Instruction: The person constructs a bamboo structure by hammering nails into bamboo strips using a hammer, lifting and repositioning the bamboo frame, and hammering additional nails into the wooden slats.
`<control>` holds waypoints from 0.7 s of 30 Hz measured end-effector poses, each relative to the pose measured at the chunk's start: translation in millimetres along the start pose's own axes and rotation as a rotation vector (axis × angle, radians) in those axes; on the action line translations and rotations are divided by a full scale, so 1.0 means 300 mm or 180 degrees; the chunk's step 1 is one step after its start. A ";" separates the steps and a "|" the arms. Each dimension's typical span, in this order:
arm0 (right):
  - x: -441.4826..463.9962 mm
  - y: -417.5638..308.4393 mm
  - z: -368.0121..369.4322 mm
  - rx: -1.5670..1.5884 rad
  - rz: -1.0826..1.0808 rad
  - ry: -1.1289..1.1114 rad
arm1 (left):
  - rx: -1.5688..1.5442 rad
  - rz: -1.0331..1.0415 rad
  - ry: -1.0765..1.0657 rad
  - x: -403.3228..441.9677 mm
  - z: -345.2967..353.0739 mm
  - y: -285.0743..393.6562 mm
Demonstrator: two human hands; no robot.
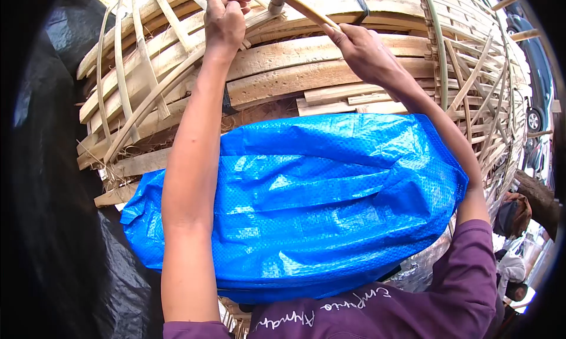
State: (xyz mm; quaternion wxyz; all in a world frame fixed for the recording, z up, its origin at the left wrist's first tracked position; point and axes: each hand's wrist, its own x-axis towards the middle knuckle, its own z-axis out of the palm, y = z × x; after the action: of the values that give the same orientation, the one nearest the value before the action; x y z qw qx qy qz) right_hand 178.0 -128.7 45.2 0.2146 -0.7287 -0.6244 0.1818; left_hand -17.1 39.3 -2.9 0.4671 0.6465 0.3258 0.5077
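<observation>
Purple shirt (377, 315) up close, then a crinkly blue sheet (306, 209) right in front of it. Past that, the right hand (368, 53)'s got a solid grip on a hammer (310, 11), its head over the wooden slats (324, 65). Left hand (224, 23)'s just beside, fingers curled, can't tell if they're pinching anything. Parked car (529, 68) way off right.

Bright daylight is falling; glossy blue woven-plastic sheet (318, 206) is throwing white glare. Fisheye is bowing edges, corners are sitting black.
</observation>
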 end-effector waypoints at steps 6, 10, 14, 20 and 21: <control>-0.107 0.070 -0.004 0.2834 0.0980 -0.0024 | 0.1384 0.0117 -0.0408 -0.041 0.009 0.065; -0.174 0.180 0.091 0.3544 0.1388 0.0321 | 0.2441 0.1419 -0.1013 -0.050 0.006 0.104; -0.178 0.244 0.102 0.3848 0.1788 0.0316 | 0.3972 0.1325 -0.1119 -0.085 -0.039 0.116; -0.166 0.291 0.120 0.3925 0.1706 0.0219 | 0.4207 0.0712 -0.1812 -0.098 -0.063 0.156; -0.167 0.293 0.119 0.3944 0.1698 0.0210 | 0.4230 0.0732 -0.1841 -0.084 -0.057 0.174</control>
State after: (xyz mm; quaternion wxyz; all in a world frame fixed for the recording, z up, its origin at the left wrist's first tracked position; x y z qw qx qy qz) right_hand 224.4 -186.3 -32.3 0.5596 -0.6054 -0.1966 0.5308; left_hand -43.2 3.1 37.9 -0.0124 0.9316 0.3588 0.0579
